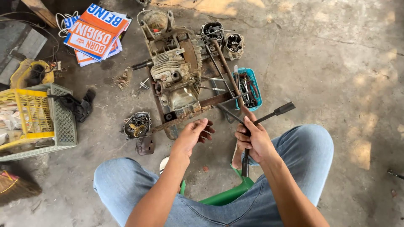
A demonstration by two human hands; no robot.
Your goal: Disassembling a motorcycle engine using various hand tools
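Observation:
I sit on a low green stool point(229, 194), knees apart in blue jeans. My right hand point(252, 138) grips a black cross-shaped socket wrench point(277, 112) at its centre, arms pointing up-right and down. My left hand point(191, 136) hovers empty, fingers loosely curled, just below the rusty metal frame point(185, 118). On that frame rests a dirty, partly stripped engine block point(174, 71). A round engine cover point(137, 125) lies on the floor left of my left hand.
A blue tray of tools point(249, 87) sits right of the engine, with cylinder head parts point(223, 40) behind. To the left are a yellow and grey crate point(38, 120), black rag point(78, 105) and orange printed sheets point(97, 33). Concrete floor all around.

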